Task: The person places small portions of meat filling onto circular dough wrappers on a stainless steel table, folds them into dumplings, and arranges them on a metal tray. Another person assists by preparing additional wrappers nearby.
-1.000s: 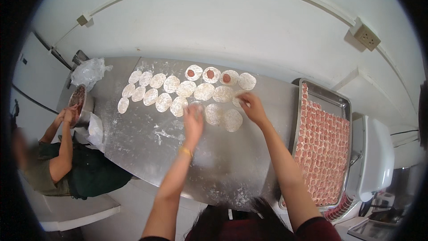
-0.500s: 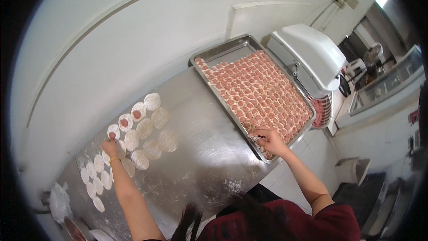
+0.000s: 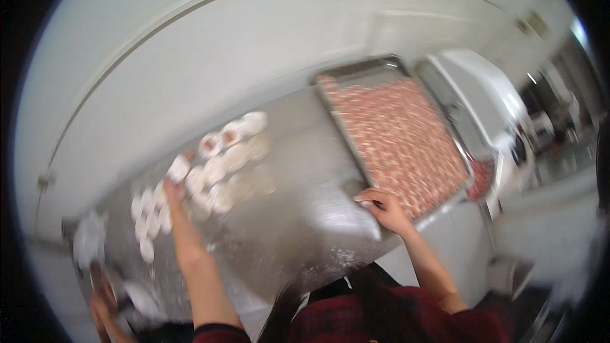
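Several round, flour-dusted dough wrappers (image 3: 220, 197) lie in slanting rows on the left of the metal table. Two in the far row carry a pink dab of meat filling (image 3: 230, 136). My left hand (image 3: 173, 192), blurred, has its fingers closed at the near edge of a white wrapper (image 3: 178, 168), which looks lifted or folded; pink filling shows just beyond. At the near left corner of a metal tray (image 3: 346, 128), my right hand (image 3: 383, 208) is closed in a pinch, with something small and pale at the fingertips. Small pink-topped pieces (image 3: 403, 140) cover most of the tray.
A white lidded machine (image 3: 483, 89) stands right of the tray, beside a basket of pink contents (image 3: 481, 178). A wall runs along the table's far side. At lower left are another person's hands (image 3: 101, 305) and a clear plastic bag (image 3: 90, 238).
The whole view has shifted, and is now blurred. A wrapper by my left hand has changed shape and bared some filling. My right hand has drawn slightly off the tray. Another person's hands have appeared.
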A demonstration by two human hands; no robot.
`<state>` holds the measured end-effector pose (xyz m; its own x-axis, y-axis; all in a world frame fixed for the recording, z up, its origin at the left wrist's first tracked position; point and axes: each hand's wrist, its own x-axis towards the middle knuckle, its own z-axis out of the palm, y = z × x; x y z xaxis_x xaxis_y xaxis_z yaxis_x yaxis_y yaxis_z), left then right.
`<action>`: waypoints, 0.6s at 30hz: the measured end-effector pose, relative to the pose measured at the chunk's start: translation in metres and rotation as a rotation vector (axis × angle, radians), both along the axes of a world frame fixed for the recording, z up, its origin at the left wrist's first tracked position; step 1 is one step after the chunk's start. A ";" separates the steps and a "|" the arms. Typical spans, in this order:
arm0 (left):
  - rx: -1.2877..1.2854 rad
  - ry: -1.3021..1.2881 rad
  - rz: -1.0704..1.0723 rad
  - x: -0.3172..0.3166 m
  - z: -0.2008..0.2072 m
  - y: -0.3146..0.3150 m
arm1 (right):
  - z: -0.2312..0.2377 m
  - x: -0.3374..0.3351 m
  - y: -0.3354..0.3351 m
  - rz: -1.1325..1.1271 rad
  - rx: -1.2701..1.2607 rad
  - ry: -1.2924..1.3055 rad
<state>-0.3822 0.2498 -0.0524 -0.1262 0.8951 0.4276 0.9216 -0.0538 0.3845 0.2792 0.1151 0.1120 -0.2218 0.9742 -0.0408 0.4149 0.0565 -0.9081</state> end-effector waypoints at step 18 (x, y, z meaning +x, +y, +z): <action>-0.060 -0.438 0.604 0.112 0.057 0.077 | -0.017 -0.026 -0.031 0.175 -0.098 -0.161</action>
